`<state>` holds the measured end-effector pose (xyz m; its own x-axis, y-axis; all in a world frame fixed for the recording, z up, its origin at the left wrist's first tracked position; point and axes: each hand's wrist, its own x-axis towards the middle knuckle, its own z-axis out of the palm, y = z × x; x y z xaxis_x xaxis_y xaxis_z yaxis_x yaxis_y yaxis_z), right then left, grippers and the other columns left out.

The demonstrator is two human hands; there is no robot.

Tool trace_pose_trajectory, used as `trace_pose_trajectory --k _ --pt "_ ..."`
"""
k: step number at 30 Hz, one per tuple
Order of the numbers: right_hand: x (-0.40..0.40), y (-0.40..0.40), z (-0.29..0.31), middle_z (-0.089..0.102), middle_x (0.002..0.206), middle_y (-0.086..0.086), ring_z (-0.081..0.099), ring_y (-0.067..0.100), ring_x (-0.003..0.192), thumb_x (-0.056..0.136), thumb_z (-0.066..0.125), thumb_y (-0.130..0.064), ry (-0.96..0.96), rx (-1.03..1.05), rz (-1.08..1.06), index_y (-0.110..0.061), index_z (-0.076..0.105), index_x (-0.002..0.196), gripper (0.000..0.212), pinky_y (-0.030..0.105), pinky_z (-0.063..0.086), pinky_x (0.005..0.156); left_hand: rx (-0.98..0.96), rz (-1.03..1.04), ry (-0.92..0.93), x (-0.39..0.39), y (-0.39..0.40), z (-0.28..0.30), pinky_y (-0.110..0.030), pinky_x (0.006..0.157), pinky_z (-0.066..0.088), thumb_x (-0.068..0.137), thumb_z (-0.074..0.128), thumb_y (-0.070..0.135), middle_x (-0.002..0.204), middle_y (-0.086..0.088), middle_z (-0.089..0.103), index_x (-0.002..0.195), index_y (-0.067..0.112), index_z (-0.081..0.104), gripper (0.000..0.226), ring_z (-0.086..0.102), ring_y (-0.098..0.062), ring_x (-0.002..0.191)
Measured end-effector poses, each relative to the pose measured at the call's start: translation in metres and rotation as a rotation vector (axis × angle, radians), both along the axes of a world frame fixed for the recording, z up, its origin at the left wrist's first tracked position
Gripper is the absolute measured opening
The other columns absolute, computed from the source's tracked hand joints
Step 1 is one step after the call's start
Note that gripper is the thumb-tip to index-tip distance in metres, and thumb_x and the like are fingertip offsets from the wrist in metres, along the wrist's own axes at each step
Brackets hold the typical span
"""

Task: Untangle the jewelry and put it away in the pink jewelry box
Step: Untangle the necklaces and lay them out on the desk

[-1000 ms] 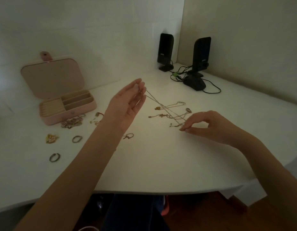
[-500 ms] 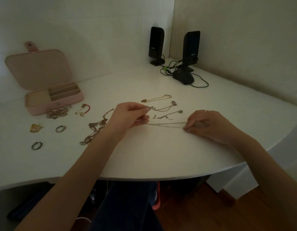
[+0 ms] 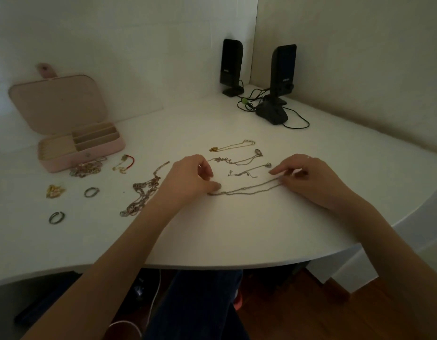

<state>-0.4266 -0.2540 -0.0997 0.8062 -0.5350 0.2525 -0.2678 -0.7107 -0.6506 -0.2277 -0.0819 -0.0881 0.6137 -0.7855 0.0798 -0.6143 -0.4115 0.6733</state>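
Pink jewelry box [image 3: 87,157] at left of frame, lid [image 3: 58,103] a dull pink inside, compartments beige. White desk [image 3: 237,229] fills the middle; walls off-white, right wall creamier. Two black speakers [image 3: 232,65] upper centre, black cables with a small green tie [image 3: 243,101]. Silver chain [image 3: 247,188] at centre, plain thin links. Gold chain [image 3: 233,146] above it. Thicker silver chain pile [image 3: 144,192] left of centre, pinkish tint. Red cord bracelet [image 3: 128,160] with gold bits. Yellow-gold cluster [image 3: 54,191] at far left, two dark grey rings [image 3: 91,192] near it. Dark blue trousers [image 3: 200,303] bottom centre; reddish-brown wood floor [image 3: 335,315] bottom right.
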Motion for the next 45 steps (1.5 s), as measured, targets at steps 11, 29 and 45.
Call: trace_pose_trajectory --k 11,29,45 --pt "0.025 0.026 -0.008 0.009 0.157 -0.016 -0.002 -0.002 0.143 0.097 0.023 -0.050 0.498 -0.271 0.104 -0.035 0.013 0.149 0.055 0.043 -0.005 0.118 0.332 -0.540 -0.436 -0.012 -0.007 -0.021 -0.032 0.115 -0.010 0.097 0.015 0.050 0.158 0.008 -0.002 0.149 0.024 -0.001 0.060 -0.006 -0.002 0.143" --pt "0.036 0.016 -0.010 0.008 0.158 -0.017 -0.003 -0.003 0.143 0.090 0.010 -0.066 0.455 -0.316 0.022 -0.034 0.007 0.150 0.068 0.042 -0.001 0.118 0.270 -0.556 -0.470 0.006 0.012 -0.026 -0.026 0.115 -0.001 0.095 0.020 0.052 0.158 0.008 0.002 0.150 0.027 0.007 0.061 0.000 -0.010 0.142" --pt "0.018 0.028 -0.012 0.056 0.132 0.003 0.048 0.019 0.125 0.092 0.020 -0.052 0.216 -0.330 -0.228 -0.019 0.046 0.135 0.060 0.034 0.019 0.114 0.069 -0.413 -0.428 0.014 0.019 -0.027 -0.033 0.106 0.031 0.096 0.028 0.050 0.138 0.003 0.041 0.138 0.015 0.040 0.056 0.026 -0.014 0.127"
